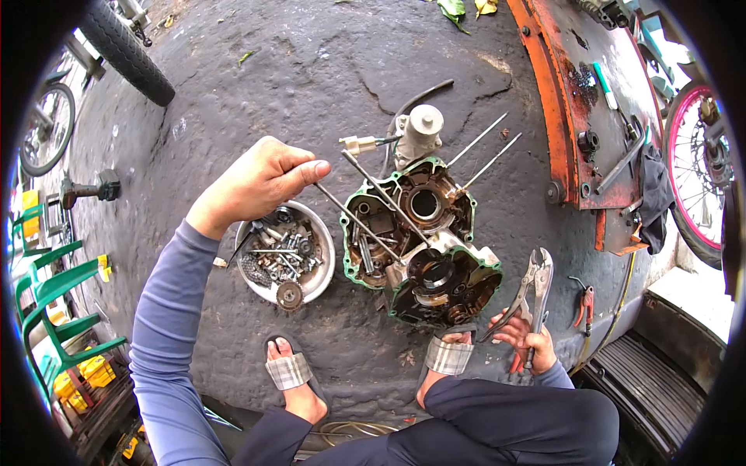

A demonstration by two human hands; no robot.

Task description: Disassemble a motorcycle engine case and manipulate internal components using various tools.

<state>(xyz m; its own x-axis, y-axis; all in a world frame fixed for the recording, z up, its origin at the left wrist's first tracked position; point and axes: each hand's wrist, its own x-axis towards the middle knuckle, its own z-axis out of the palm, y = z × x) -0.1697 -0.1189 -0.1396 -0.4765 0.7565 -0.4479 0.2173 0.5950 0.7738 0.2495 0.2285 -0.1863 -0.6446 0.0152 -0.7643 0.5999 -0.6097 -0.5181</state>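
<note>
1. Near me, on the right, my right hand [543, 351] is wrapped around the pliers [539, 291].
2. Left of them, in the middle, sits the engine case [444, 243].
3. Left of that is a bowl [328, 268] with bolts [287, 255] in it.
4. My left hand [260, 182] squeezes the top of a rod [358, 221]; its low end reaches the case.
5. Far side: a motor [420, 144] by the case.

You have bright, diffuse daylight, leaving soft shadows on the rough dark-grey ground [233, 116]. The cavities of your pale metal engine case with green-edged rims [444, 242] sink into darkness. Glare whitens the background around the pink-rimmed spoked wheel [699, 167]. Your fisheye view bows the long orange metal frame [553, 93], and black rings its edges.
</note>
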